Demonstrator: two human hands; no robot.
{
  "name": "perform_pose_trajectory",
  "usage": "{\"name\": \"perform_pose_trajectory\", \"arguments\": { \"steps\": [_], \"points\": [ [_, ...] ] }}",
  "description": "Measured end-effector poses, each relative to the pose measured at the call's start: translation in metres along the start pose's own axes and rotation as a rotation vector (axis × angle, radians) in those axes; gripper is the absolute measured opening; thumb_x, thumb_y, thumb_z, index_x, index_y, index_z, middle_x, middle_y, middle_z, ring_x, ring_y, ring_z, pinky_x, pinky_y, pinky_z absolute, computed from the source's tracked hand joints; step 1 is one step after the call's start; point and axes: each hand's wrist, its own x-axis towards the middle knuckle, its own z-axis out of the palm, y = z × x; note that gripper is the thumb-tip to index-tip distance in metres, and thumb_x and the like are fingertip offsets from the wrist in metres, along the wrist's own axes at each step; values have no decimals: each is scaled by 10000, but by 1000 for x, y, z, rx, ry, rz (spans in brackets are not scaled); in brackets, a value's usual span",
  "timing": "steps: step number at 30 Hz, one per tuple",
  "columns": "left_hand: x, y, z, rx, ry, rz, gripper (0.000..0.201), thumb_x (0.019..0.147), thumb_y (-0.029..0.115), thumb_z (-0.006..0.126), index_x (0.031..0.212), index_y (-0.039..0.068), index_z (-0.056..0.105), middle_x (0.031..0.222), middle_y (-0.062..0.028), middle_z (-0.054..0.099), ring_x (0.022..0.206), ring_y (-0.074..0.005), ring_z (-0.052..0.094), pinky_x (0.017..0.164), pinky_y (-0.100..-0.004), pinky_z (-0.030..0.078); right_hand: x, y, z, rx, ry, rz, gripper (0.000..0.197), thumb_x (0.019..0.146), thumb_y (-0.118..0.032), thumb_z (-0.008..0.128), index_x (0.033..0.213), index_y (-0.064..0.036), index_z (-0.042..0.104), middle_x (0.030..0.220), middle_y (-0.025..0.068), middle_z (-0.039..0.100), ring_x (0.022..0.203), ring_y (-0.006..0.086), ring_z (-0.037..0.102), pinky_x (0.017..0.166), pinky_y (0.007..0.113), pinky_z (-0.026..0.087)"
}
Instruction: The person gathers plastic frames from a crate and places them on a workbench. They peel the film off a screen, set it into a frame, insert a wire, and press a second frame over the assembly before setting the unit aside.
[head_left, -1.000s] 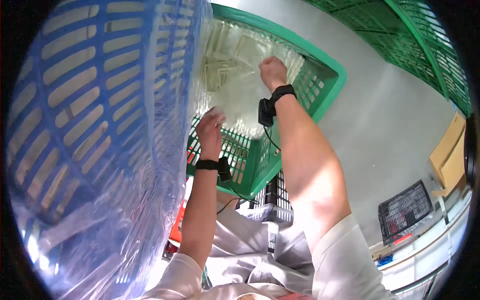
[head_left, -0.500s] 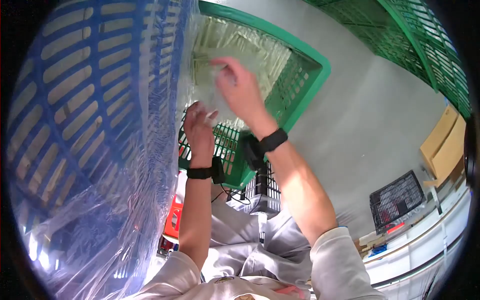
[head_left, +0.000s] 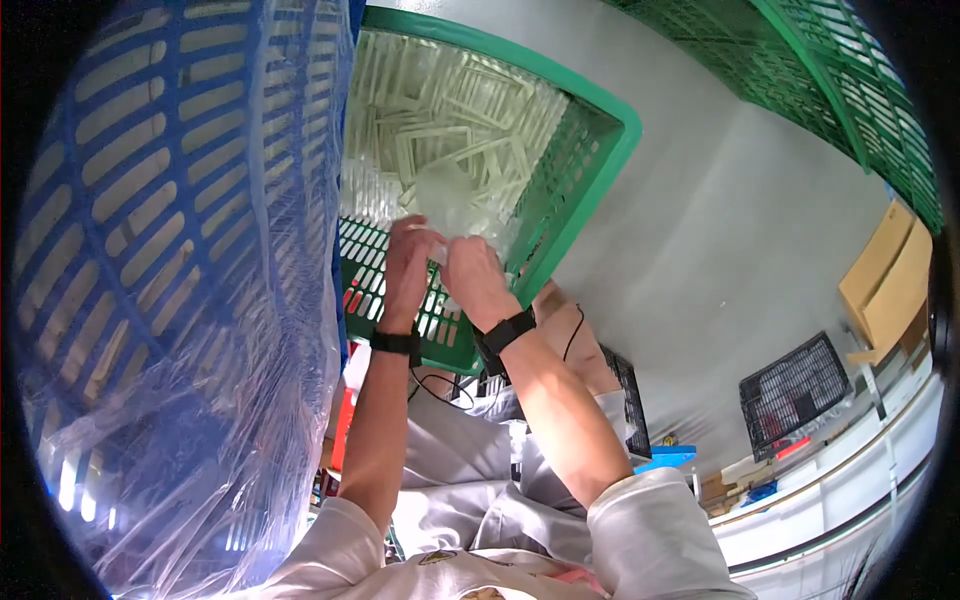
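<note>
My left hand (head_left: 408,268) and my right hand (head_left: 476,277) are close together over the near end of a green slotted crate (head_left: 590,180). Fingers of both are curled in on a clear plastic piece (head_left: 446,195), a blurred, see-through sheet or bag that rises beyond the fingertips. Its exact shape I cannot make out. Many clear rectangular plastic pieces (head_left: 470,110) lie jumbled in the crate, some flat and crossed, others standing in rows along the sides. Each wrist has a black band.
At the left stands a tall blue slotted crate (head_left: 220,120) under clear wrap. Green crates (head_left: 800,60) rise at the upper right. A black mesh crate (head_left: 795,390) and cardboard (head_left: 885,280) are on the right, near the grey floor (head_left: 690,260).
My right hand has come down and toward me, from over the crate's middle to beside my left hand. The green crate appears slightly farther left, and more of its contents shows.
</note>
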Motion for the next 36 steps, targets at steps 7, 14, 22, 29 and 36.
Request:
{"name": "perform_pose_trajectory", "arguments": {
  "steps": [7, 14, 22, 29, 36],
  "points": [
    [107, -102, -11, 494, 368, -401, 368, 872, 210, 750, 1185, 39, 660, 1148, -167, 625, 1068, -303, 602, 958, -414, 488, -44, -13, 8, -174, -237, -243, 153, 747, -159, 706, 773, -12, 741, 798, 239, 705, 778, 397, 715, 695, 472, 580],
    [144, -119, 32, 203, 414, -145, 394, 880, 275, 756, 1157, 6, 674, 1180, -181, 645, 1059, -319, 614, 933, -392, 497, -59, 5, 7, -130, -281, -374, 169, 710, -91, 670, 842, 13, 674, 678, 202, 675, 684, 401, 695, 618, 490, 553],
    [140, -121, 44, -123, 240, -276, 350, 882, 269, 760, 1125, 26, 692, 993, -163, 713, 855, -291, 692, 741, -385, 557, -60, -1, 13, -165, -235, -376, 292, 726, -63, 648, 987, 54, 588, 643, 223, 651, 667, 405, 691, 609, 499, 539],
    [151, -81, 69, -53, 283, -389, 334, 866, 270, 755, 1096, 32, 711, 952, -169, 727, 849, -299, 722, 681, -400, 569, -50, 5, 12, -140, -189, -377, 299, 731, -44, 631, 1011, 53, 589, 648, 220, 658, 661, 399, 693, 604, 488, 542],
    [165, -153, 44, 496, 232, -209, 367, 827, 225, 742, 1137, 35, 692, 950, -242, 719, 898, -399, 704, 783, -483, 558, -46, -5, 14, -117, -219, -393, 321, 730, -44, 630, 1032, 55, 587, 652, 214, 663, 660, 394, 695, 613, 487, 547]
  ]
}}
